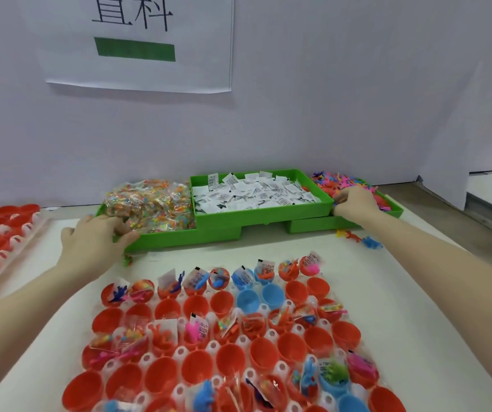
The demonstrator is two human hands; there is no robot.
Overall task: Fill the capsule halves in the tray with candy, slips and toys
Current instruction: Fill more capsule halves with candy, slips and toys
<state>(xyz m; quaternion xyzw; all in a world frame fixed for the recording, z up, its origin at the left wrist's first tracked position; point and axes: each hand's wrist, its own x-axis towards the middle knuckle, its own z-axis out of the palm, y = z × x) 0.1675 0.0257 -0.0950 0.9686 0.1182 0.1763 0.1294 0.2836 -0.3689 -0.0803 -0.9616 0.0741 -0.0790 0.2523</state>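
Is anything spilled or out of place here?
Yes. A few small toys lie loose on the table in front of the toy bin, and a green toy lies by the left hand.

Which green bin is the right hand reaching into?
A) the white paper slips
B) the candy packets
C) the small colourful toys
C: the right hand is curled over the pile of small colourful toys in the far-right bin, while the left hand is at the candy packets.
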